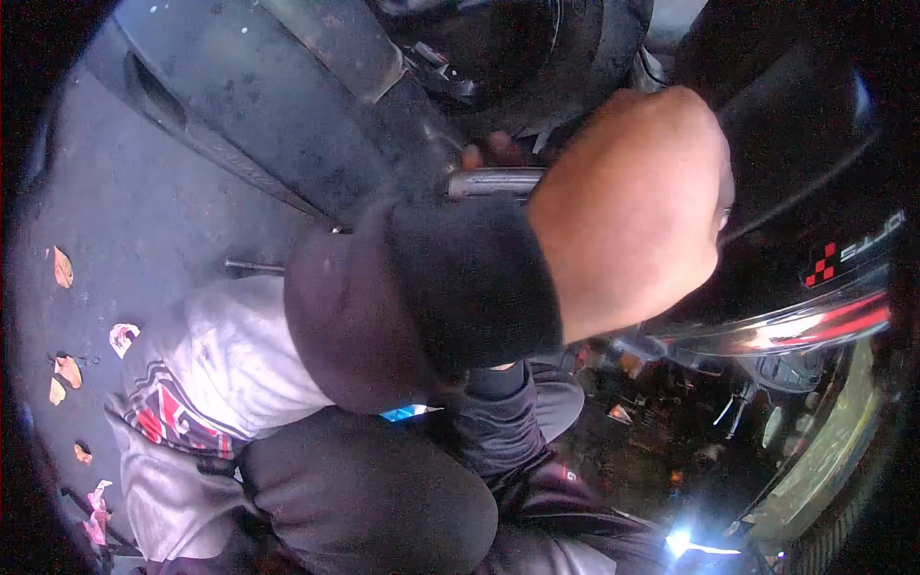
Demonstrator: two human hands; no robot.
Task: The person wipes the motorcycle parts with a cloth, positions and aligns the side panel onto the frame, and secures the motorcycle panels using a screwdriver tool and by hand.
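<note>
Bare hands in full view: one (632,206). Fingertips (502,147) beyond it: two (rest of that hand hidden). Thick metal bars (494,182): one. Thin metal rods (254,265): one. Dry leaves (62,266): four (two close together). Pinkish scraps (123,337): two. Red checkered marks (821,265): one. Glaring lights (678,542): one.

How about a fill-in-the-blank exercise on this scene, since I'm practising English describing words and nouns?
The cuff at the wrist of the large, near hand is ____.
Dry ____ lie on the grey floor, at the left of the picture.
The small checks beside the lettering on the dark panel are ____.

Missing words: black; leaves; red.
</note>
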